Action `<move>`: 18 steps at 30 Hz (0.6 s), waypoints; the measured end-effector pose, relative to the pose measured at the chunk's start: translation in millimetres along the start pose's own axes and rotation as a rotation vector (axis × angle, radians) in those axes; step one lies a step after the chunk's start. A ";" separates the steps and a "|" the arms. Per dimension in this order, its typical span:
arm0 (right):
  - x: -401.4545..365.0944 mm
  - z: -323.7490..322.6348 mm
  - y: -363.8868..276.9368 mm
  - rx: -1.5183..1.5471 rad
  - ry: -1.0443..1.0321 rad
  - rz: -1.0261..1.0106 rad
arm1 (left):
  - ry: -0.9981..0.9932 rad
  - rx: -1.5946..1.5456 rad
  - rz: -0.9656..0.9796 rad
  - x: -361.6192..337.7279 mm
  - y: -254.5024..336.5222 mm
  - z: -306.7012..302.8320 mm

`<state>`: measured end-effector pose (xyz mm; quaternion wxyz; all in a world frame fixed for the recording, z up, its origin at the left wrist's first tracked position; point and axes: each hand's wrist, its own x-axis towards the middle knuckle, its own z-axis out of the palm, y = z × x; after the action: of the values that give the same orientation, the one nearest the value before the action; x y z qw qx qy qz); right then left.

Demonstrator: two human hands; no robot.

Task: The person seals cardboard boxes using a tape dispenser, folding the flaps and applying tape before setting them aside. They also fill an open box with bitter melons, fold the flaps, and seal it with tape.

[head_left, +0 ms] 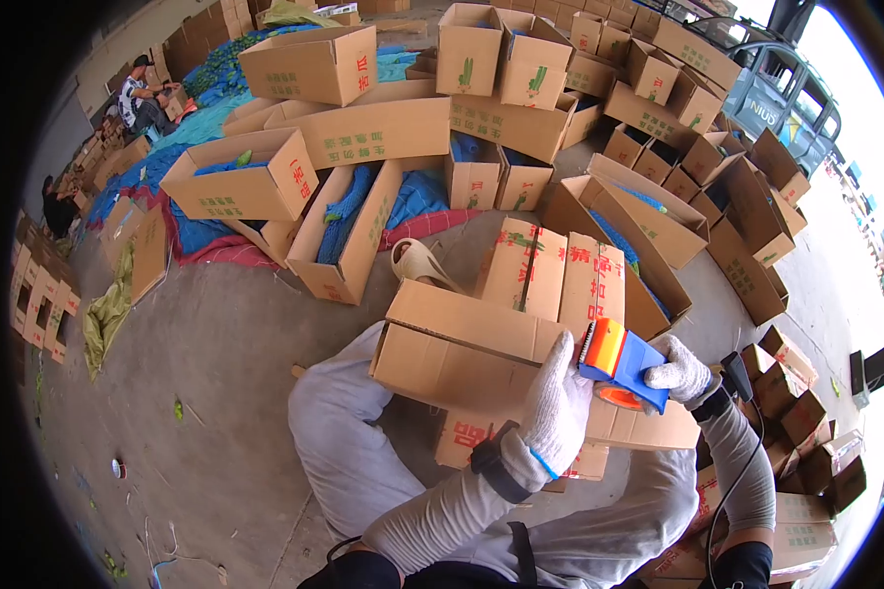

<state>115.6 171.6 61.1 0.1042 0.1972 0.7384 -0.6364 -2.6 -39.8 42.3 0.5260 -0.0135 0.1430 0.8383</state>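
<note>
**Box across the knees, dispenser on its top**

The cardboard box (462, 344) lies across the person's knees, with its top flaps down. The gloved left hand (558, 407) rests spread and flat on the top panel. Just beside it the tape dispenser (624, 365) touches the box, and the right hand (680, 373) is closed round it. The box looks light and stiff but easily dented, so it is best held by its edges or flat panels.

Bare concrete floor (216, 393) lies open at nine o'clock of the held carton (452, 358) — open cartons (521, 147) crowd twelve through three.
</note>
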 end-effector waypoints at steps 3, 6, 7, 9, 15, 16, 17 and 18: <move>-4.6 1.9 -9.7 0.056 -0.041 0.058 | 0.004 0.000 0.035 18.4 -14.0 -12.1; 0.8 5.9 -16.3 0.054 -0.056 0.069 | 0.028 0.134 0.130 20.8 -9.3 -14.8; 0.7 9.5 -24.0 0.033 -0.052 0.101 | 0.052 0.046 0.088 23.4 -3.5 -19.1; 6.4 10.3 -31.8 -0.071 -0.056 0.127 | 0.082 -0.005 0.075 23.3 9.1 -25.9; -5.1 4.0 -52.6 -0.186 -0.105 0.191 | 0.173 0.057 0.286 -1.7 94.4 -46.8; -12.0 -10.7 -47.7 -0.263 -0.082 0.252 | 0.171 0.053 0.383 -8.1 133.5 -63.1; -15.7 -29.2 -34.7 -0.397 -0.066 0.224 | 0.234 0.090 0.447 -14.9 166.9 -75.9; -14.2 -38.6 -24.2 -0.528 -0.048 0.195 | 0.299 0.130 0.508 -21.1 196.1 -87.3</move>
<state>121.9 204.5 95.0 0.2303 0.2182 0.8533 -0.4137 -178.0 -160.2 6.4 0.2725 -0.0667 0.2711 0.9208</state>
